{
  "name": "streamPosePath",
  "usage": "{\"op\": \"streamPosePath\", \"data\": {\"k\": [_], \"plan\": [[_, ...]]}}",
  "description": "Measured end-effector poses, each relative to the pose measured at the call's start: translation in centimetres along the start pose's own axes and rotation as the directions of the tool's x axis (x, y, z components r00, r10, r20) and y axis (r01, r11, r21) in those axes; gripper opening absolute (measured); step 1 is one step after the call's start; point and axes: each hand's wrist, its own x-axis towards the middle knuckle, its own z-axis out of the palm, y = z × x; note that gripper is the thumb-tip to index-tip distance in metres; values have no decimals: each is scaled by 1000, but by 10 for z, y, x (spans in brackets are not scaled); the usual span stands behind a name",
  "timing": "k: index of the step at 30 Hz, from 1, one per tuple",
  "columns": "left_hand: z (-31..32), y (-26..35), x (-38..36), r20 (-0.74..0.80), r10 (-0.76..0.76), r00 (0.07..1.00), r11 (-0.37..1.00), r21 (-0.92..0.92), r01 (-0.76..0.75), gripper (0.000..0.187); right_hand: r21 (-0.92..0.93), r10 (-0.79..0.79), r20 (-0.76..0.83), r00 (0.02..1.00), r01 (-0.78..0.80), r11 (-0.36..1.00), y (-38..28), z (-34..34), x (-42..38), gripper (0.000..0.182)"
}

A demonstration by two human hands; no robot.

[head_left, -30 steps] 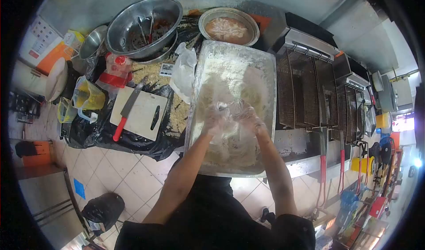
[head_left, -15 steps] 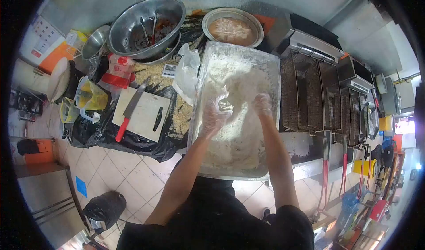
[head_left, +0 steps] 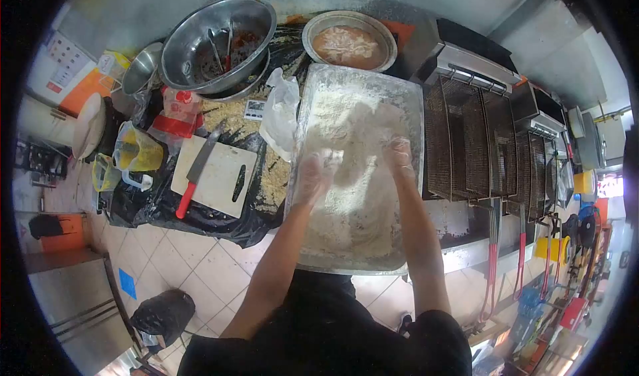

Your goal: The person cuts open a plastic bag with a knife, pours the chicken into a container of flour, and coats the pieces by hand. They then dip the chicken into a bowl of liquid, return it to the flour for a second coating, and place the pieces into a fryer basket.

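A large metal tray (head_left: 416,89) holds a spread layer of white flour (head_left: 356,196). Both hands wear clear plastic gloves dusted with flour. Over the left side of the tray is my left hand (head_left: 313,177), its fingers smeared by motion at the flour. Toward the right wall, my right hand (head_left: 399,156) is low over the flour, fingertips blurred. Whether either hand holds anything, I cannot tell. Behind the tray stands a metal bowl (head_left: 309,31) with pale pieces in cloudy brownish liquid (head_left: 349,46).
Left of the tray, a red-handled knife (head_left: 202,166) rests on a white cutting board (head_left: 227,176). Behind them sits a big steel bowl (head_left: 180,66) with tongs (head_left: 216,49). A yellow-stained jug (head_left: 140,153) is farther left. Wire fryer baskets (head_left: 459,136) line the right.
A white-coated piece seen at my left hand no longer shows there. My left hand has shifted slightly left and down, and my right hand slightly right.
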Motion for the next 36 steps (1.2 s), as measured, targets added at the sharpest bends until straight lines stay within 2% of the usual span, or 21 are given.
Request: {"op": "streamPosePath", "data": {"k": [1, 2, 4, 5, 7, 8, 9, 11, 12, 13, 16, 17, 19, 23, 25, 26, 28, 29, 30, 32, 36], "plan": [[-2, 2, 4, 56, 50, 997, 900, 431, -69, 20, -75, 130, 140, 982, -121, 990, -22, -20, 0, 14], [-1, -1, 6, 59, 48, 997, 900, 431, -69, 20, -75, 133, 140, 981, -124, 989, -7, -10, 2, 14], [1, -8, 18, -49, 142, 989, 935, 335, -118, 21, -462, -232, 119, 966, 260, 848, 34, 18, 18, 12], [0, -5, 22, -50, 142, 989, 935, 334, -117, 21, -462, -232, 119, 965, 261, 848, 22, 5, 23, 12], [0, 3, 31, 85, -327, 941, 941, -64, 332, 24, -742, -106, 439, 892, 427, 518, -16, -35, 28, 12], [0, -7, 36, 85, -327, 941, 941, -67, 333, 24, -725, -99, 486, 868, 465, 508, -21, -46, 30, 12], [-2, -18, 41, 23, -175, 984, 972, -154, 176, 24, -682, -111, 491, 864, 461, 568, -17, -49, 31, 12], [1, -27, 52, -50, -19, 999, 973, -229, 7, 25, -549, -176, 370, 912, 368, 751, -3, -39, 34, 14], [2, -11, 57, -89, 37, 995, 986, 163, -23, 22, -479, -198, 297, 934, 325, 815, 4, -30, 35, 15], [3, 2, 61, -102, 103, 989, 847, 530, -33, 20, -448, -203, 246, 948, 297, 843, 10, -21, 36, 16], [10, -17, 79, -2, 238, 971, 894, 393, -218, 16, -446, -224, 180, 958, 283, 849, 1, -11, 38, 20], [11, -24, 84, -5, 236, 972, 894, 394, -216, 16, -451, -242, 188, 952, 302, 840, -6, -10, 37, 21], [15, -35, 95, 133, 186, 974, 755, 615, -228, 12, -465, -279, 218, 935, 351, 813, -22, -8, 31, 25], [26, -51, 90, 84, 169, 982, 794, 578, -186, 11, -525, -258, 266, 929, 364, 769, -57, -13, 3, 31], [31, -45, 79, -134, 411, 902, 739, 628, -243, 11, -463, -180, 269, 946, 291, 837, -32, 12, -2, 31], [34, -42, 77, -134, 410, 902, 739, 629, -242, 11, -461, -179, 270, 946, 291, 838, -12, 22, 4, 31], [37, -41, 75, -363, 403, 840, 902, 313, -298, 10, -465, -432, 33, 902, 396, 792, 18, 30, 20, 26], [34, -51, 76, -360, 397, 844, 904, 315, -291, 10, -445, -442, 21, 897, 404, 799, 23, 24, 23, 26], [28, -62, 76, -169, 479, 862, 744, 600, -296, 6, -397, -414, 42, 910, 395, 828, 22, 16, 23, 26], [29, -71, 81, 44, 491, 870, 497, 806, -321, 5, -278, -285, 111, 952, 305, 911, 16, 3, 17, 26], [16, -21, 93, 116, 361, 925, 802, 469, -371, 7, 154, -93, 179, 979, 66, 986, 1, -12, 14, 27]]}}
